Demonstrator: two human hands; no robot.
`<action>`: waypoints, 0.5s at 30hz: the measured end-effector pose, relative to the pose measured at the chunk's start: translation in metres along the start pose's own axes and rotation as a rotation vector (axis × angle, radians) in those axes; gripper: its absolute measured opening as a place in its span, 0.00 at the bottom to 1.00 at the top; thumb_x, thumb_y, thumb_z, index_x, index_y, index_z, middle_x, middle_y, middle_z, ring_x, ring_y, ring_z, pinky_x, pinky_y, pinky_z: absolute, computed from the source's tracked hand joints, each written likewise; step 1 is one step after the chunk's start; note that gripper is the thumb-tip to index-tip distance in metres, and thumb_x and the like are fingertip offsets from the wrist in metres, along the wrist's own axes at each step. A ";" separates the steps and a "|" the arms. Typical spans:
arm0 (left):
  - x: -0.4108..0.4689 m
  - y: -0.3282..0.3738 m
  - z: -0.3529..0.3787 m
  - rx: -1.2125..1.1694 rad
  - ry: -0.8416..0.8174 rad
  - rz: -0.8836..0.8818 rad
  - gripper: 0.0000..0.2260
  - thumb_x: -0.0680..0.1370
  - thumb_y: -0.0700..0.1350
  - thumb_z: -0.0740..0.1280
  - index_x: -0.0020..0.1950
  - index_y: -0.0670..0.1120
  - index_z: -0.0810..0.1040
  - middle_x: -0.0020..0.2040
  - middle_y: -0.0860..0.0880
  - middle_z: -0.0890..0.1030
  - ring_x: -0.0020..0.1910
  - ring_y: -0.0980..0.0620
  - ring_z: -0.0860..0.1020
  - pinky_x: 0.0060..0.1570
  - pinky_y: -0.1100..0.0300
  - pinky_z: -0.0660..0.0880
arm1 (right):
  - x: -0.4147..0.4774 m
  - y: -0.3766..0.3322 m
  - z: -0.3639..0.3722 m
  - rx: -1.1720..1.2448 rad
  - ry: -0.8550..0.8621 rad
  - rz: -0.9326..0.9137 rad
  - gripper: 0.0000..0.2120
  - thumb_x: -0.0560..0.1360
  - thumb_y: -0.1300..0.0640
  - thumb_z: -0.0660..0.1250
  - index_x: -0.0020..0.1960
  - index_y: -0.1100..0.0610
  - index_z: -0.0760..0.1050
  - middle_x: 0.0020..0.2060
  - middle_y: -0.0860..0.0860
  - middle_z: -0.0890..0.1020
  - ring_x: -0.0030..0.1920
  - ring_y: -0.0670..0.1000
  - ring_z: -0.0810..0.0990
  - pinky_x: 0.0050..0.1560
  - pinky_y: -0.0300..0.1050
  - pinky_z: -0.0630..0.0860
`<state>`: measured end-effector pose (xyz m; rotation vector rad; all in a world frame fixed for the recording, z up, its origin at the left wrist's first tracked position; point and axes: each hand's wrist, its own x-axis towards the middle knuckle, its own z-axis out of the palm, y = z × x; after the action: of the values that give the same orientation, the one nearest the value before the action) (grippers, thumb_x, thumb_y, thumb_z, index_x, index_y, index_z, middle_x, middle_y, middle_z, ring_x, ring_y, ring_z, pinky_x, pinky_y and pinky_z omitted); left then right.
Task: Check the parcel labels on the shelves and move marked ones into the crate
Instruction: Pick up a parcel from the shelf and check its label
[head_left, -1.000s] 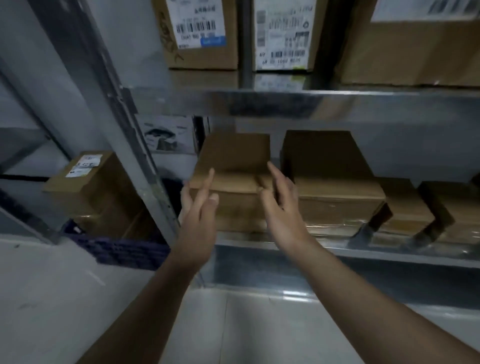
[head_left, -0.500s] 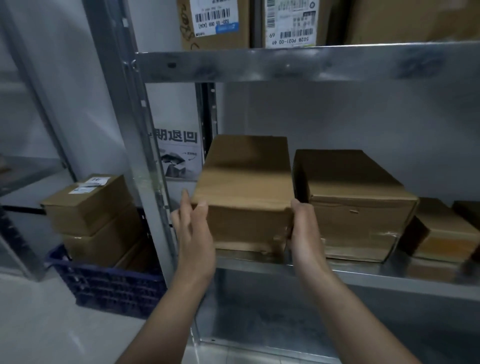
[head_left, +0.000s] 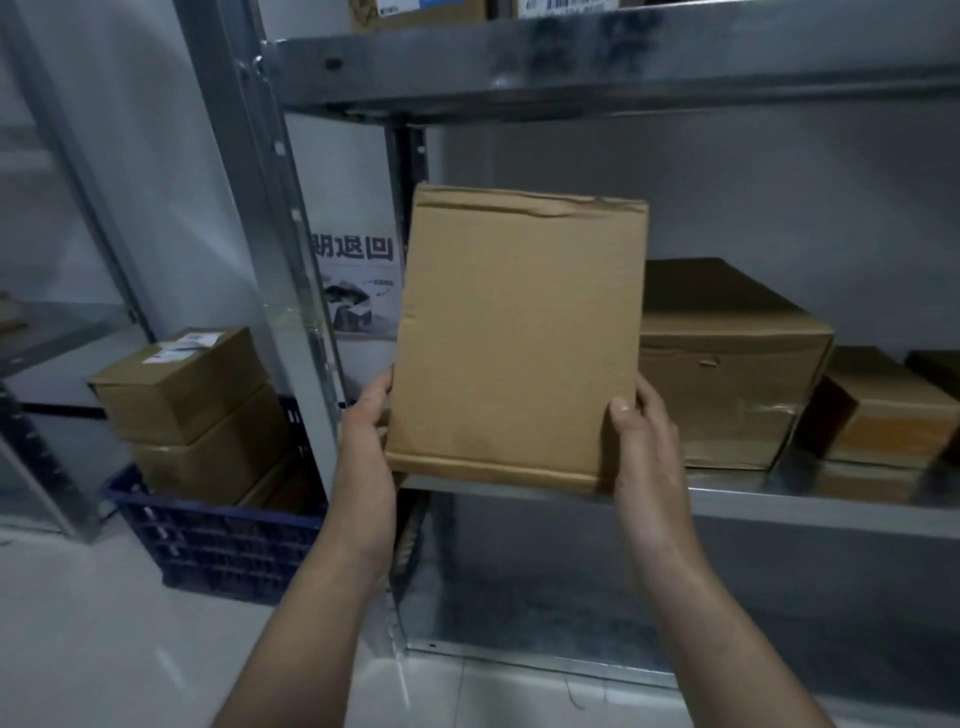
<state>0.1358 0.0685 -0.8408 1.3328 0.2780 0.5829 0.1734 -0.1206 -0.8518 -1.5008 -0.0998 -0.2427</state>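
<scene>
Upright, the parcel (head_left: 519, 338) sits clamped between left grip (head_left: 363, 457) and right grip (head_left: 647, 457).

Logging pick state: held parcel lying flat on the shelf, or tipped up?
Tipped up: the parcel is upright, broad face toward the camera, left hand and right hand gripping its lower sides.

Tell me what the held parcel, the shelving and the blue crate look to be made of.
The held parcel looks like brown cardboard with a matte finish: its top edge is crumpled and its seams are folded. The shelving is metal, probably galvanised steel, going by the mottled grey sheen and the punched upright. The blue crate is likely moulded plastic, with a uniform dark blue colour and a slotted lattice wall.
</scene>
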 end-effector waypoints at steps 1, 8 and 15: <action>-0.001 0.000 0.001 0.001 0.008 -0.004 0.21 0.88 0.53 0.49 0.68 0.53 0.80 0.52 0.54 0.85 0.50 0.56 0.82 0.45 0.58 0.77 | 0.001 0.000 -0.002 -0.014 -0.008 -0.004 0.19 0.87 0.47 0.58 0.78 0.37 0.68 0.67 0.42 0.69 0.54 0.26 0.67 0.63 0.41 0.64; -0.004 0.002 -0.005 -0.039 0.010 -0.069 0.19 0.87 0.57 0.52 0.64 0.51 0.80 0.48 0.57 0.85 0.55 0.50 0.82 0.52 0.51 0.78 | 0.008 0.005 -0.003 -0.020 -0.058 -0.020 0.18 0.88 0.51 0.58 0.74 0.37 0.70 0.69 0.47 0.73 0.60 0.34 0.73 0.54 0.30 0.67; -0.002 0.001 -0.011 0.001 -0.041 -0.080 0.15 0.87 0.54 0.54 0.52 0.54 0.79 0.35 0.64 0.85 0.43 0.61 0.85 0.41 0.62 0.77 | 0.010 0.004 -0.004 -0.037 -0.065 0.009 0.12 0.87 0.51 0.58 0.63 0.33 0.71 0.71 0.49 0.76 0.68 0.49 0.76 0.63 0.46 0.73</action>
<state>0.1283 0.0770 -0.8432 1.3272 0.2964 0.4879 0.1831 -0.1255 -0.8535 -1.5461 -0.1415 -0.1898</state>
